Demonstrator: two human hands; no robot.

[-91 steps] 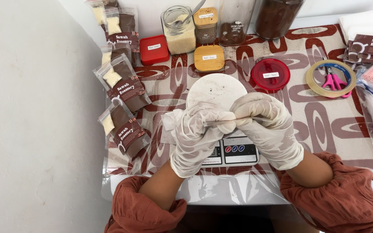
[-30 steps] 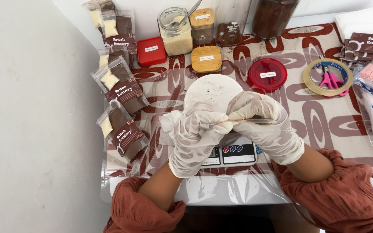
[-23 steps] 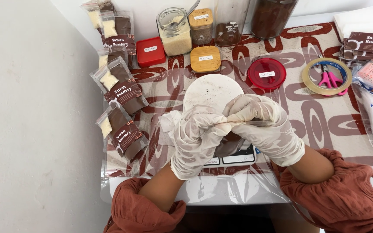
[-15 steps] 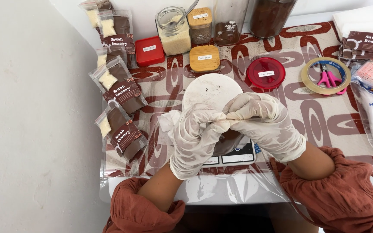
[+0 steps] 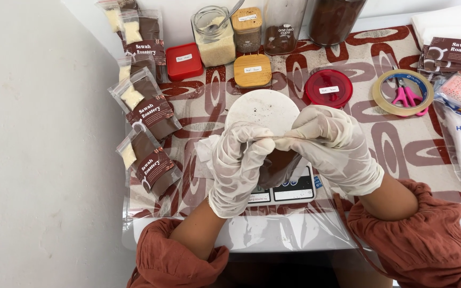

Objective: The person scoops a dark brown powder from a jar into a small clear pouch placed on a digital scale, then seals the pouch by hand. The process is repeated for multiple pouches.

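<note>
Our left hand [image 5: 238, 165] and our right hand [image 5: 334, 146] both wear thin white gloves. Together we hold a small clear bag [image 5: 277, 162] with brown powder in it. The bag hangs just above the kitchen scale [image 5: 289, 189], on the side of the scale that is close to us. Our fingers are pinched shut on the top edge of the bag, left fingers on one end and right fingers on the other, so the edge is pulled into a flat line between them.

We think the bag is light and soft. It looks thin and floppy, and maybe a bit slippery in gloves. The top strip is the best place to hold it, because the powder sits lower down and squeezing there could push it out.

A round white plate [image 5: 262, 106] rests on the far end of the scale. Beyond the scale sits a red lid [image 5: 328, 88]. To the left of the scale lie filled packets [image 5: 150, 114]. Far to the right of the scale is a tape roll [image 5: 401, 92] with pink scissors [image 5: 405, 97] inside it.
</note>
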